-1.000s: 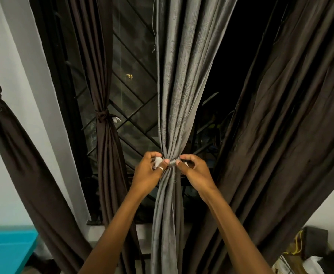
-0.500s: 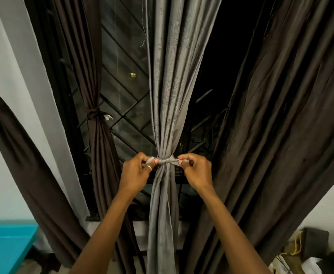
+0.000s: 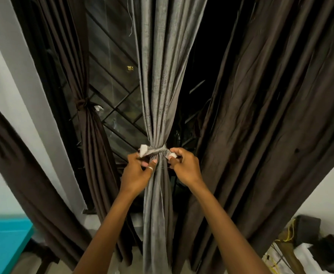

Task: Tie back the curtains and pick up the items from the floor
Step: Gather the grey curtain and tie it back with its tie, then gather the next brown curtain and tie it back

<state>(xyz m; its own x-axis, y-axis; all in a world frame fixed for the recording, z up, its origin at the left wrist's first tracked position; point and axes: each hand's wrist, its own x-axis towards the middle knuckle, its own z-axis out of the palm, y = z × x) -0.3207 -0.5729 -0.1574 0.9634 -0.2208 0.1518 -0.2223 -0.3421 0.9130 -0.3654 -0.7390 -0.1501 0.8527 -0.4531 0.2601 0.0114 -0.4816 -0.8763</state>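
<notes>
A grey curtain (image 3: 158, 76) hangs in the middle, gathered into a bunch by a grey tie-back strip (image 3: 155, 150) with white ends. My left hand (image 3: 137, 171) pinches the strip's left end, a ring on one finger. At the right side of the bunch, my right hand (image 3: 185, 167) pinches the right end. A dark brown curtain (image 3: 87, 135) to the left is bound by a knot (image 3: 81, 102). Another brown curtain (image 3: 270, 115) hangs loose on the right. A further brown curtain (image 3: 24, 165) slants across the left wall.
Behind the curtains is a dark window with a diagonal metal grille (image 3: 118, 107). A turquoise surface (image 3: 4, 242) sits at lower left. Dark boxes, white items and yellow cord (image 3: 308, 246) crowd the lower right corner by the white wall.
The strip has been pulled tighter around the grey curtain and its white ends now stick out. My hands sit a little lower and apart; the view has shifted down.
</notes>
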